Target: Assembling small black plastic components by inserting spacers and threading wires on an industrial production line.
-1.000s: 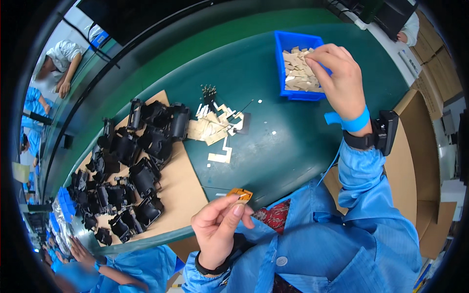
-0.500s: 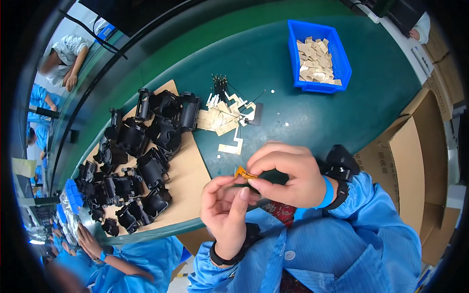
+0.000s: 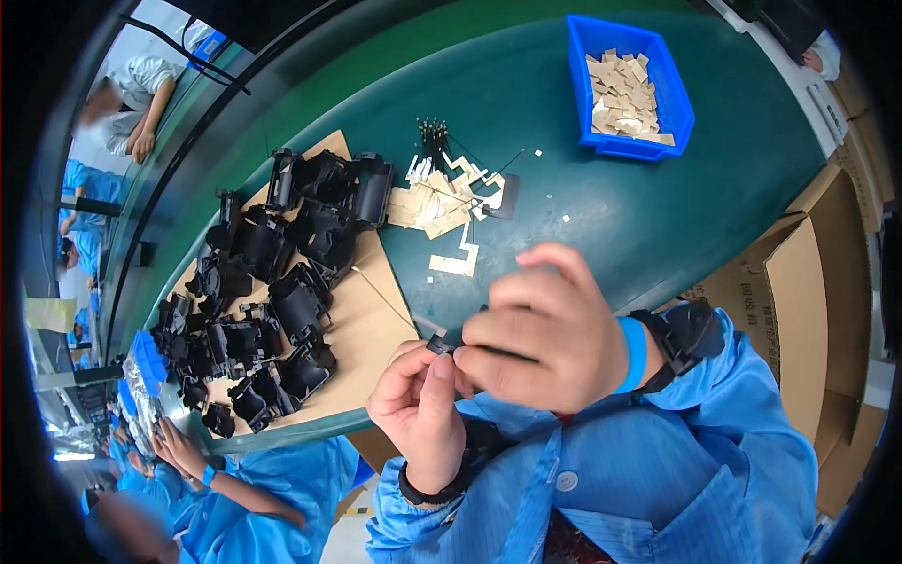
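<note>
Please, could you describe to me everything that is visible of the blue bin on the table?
The blue bin is an open box, roughly rectangular, with smooth walls that look like plastic. It stands upright on the green tabletop, at the picture's upper right, well apart from the left hand and the right hand; neither touches it. Many small, flat, beige pieces lie jumbled inside, with part of its inner walls showing above them.

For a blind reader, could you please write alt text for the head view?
A left hand holds a small black part at its fingertips, the right hand close beside it, at a dark green table. Black plastic housings lie on a tan cardboard sheet at left; a blue plastic bin of beige pieces sits upper right.
</note>
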`<state>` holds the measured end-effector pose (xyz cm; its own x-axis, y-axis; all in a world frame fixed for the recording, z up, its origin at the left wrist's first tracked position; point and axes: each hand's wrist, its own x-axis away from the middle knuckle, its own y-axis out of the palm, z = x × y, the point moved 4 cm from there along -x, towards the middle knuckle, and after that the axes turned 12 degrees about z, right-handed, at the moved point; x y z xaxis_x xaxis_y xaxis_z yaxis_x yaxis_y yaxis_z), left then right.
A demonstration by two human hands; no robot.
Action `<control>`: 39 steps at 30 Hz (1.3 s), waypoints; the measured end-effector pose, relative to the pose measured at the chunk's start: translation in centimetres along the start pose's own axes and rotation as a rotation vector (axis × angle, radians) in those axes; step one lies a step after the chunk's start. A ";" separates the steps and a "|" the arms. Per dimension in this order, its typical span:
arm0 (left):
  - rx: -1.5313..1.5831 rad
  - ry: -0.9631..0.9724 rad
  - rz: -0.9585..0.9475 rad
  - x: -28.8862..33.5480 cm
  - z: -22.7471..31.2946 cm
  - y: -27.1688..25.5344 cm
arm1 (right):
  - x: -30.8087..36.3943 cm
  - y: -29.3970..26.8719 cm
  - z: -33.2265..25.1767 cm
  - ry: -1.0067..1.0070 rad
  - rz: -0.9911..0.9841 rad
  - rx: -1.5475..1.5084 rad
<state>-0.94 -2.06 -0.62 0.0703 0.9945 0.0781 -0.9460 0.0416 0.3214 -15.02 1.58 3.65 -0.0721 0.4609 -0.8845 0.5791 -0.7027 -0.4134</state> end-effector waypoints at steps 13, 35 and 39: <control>-0.197 0.089 -0.076 0.2 0.4 -1.2 | 0.7 2.2 3.9 0.935 -0.487 -0.868; -0.829 0.496 0.102 -0.2 3.2 -4.4 | -1.8 1.2 2.3 0.415 -0.021 -0.369; -1.483 0.908 0.130 -1.8 5.8 -7.0 | -1.3 1.1 3.1 0.502 -0.033 -0.390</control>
<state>7.39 -4.68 2.49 0.2834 0.7101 -0.6446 -0.4306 -0.5064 -0.7471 -16.81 -1.42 3.69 0.2398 0.7436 -0.6242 0.8429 -0.4784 -0.2461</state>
